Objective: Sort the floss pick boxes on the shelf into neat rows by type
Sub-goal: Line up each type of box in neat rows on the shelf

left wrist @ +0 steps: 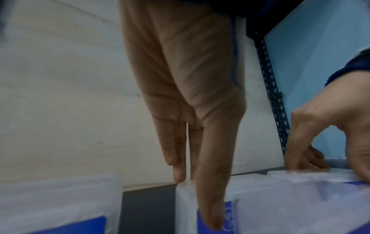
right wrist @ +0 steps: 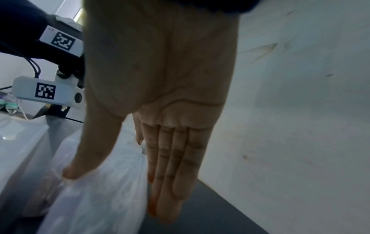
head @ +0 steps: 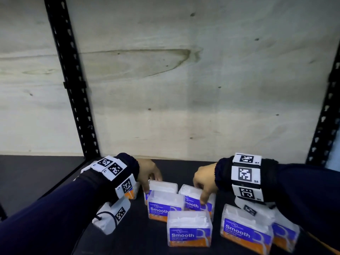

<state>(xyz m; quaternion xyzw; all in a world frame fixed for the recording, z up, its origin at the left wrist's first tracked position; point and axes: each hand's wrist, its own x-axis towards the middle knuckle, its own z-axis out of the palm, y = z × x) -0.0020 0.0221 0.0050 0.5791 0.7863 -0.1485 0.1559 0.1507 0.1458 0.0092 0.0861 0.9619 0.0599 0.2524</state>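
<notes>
Left hand (head: 149, 173) pinches the rear-left floss box (head: 162, 186) beneath it; right hand (head: 205, 178) pinches the rear-right floss box (head: 191, 195) beneath it.

box under left wrist rig (head: 131, 192) mostly hidden, rightmost box (head: 286, 234) partly covered
</notes>
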